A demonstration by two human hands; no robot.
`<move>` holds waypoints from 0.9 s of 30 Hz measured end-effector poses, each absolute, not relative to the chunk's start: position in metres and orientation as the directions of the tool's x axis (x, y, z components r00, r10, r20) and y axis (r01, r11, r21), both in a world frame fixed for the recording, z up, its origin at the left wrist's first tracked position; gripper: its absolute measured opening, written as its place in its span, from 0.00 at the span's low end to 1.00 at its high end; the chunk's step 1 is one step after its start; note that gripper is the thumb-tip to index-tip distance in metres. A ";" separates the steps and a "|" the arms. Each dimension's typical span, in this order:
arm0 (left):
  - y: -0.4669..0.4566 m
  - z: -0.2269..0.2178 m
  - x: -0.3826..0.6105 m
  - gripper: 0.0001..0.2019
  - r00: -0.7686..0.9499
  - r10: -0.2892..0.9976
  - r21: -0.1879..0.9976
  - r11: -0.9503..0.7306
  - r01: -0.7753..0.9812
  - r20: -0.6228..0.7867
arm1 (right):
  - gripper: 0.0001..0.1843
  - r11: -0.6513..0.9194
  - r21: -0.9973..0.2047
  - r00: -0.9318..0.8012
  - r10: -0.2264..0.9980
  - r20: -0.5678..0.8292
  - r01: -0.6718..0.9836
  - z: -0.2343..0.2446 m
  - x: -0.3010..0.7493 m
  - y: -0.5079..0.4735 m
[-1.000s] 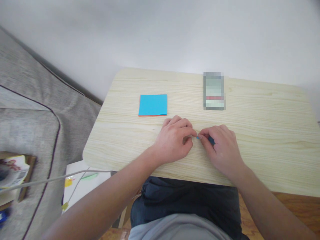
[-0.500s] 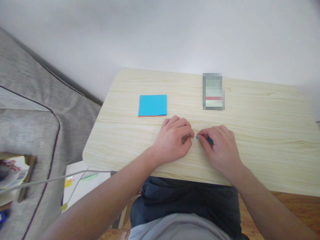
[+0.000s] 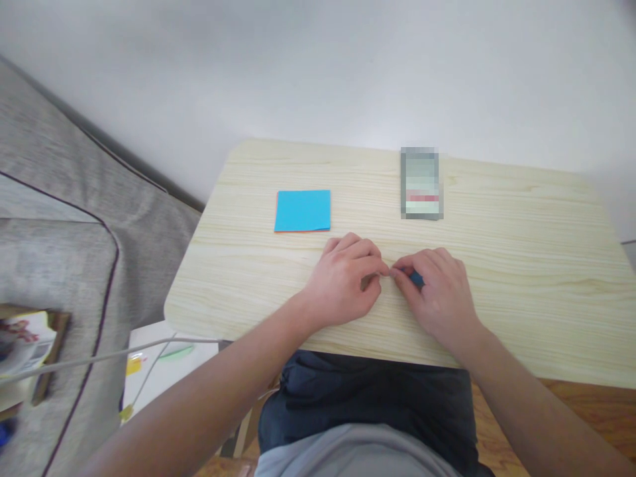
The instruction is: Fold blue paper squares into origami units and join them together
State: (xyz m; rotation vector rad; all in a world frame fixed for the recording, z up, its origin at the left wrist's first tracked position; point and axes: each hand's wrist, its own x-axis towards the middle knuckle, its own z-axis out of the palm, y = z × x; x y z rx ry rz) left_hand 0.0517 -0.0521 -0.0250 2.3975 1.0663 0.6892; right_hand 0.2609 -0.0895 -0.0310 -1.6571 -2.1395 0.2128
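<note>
My right hand (image 3: 437, 291) is closed over the table, with thumb and fingers pinching a small piece of blue paper (image 3: 417, 279). Most of that piece is hidden by the fingers, so its full shape does not show. My left hand (image 3: 345, 281) is curled beside it, its index fingertip meeting the tips of the right hand's fingers. A gap shows between the left thumb and index finger, and nothing visible is held there. Beyond the left hand lies a stack of blue paper sheets (image 3: 303, 211) with an orange edge showing beneath.
A pixelated, phone-like rectangle (image 3: 421, 183) lies at the back of the pale wooden table (image 3: 521, 265). The white wall (image 3: 318, 73) stands behind. On the left are a grey sofa (image 3: 144, 245) and a cable (image 3: 114, 354) crossing in front of it.
My left index finger has moved right and now touches the right fingertips, covering the blue tip that stuck out there. The right hand keeps its pinch. The view has shifted slightly.
</note>
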 end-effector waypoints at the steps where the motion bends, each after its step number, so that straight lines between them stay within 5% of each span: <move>1: -0.053 -0.025 0.052 0.12 0.590 0.760 0.548 -0.627 0.554 0.273 | 0.07 0.276 -0.389 -0.192 0.952 0.240 0.879 -0.032 0.262 -0.089; 14: -0.056 -0.022 0.057 0.11 0.627 0.737 0.466 -0.661 0.588 0.253 | 0.04 0.315 -0.491 -0.217 0.944 0.246 0.812 -0.027 0.274 -0.097; 27: -0.048 -0.020 0.081 0.09 0.542 0.816 0.477 -0.565 0.673 0.200 | 0.10 0.220 -0.424 -0.123 0.962 0.243 0.879 -0.034 0.294 -0.108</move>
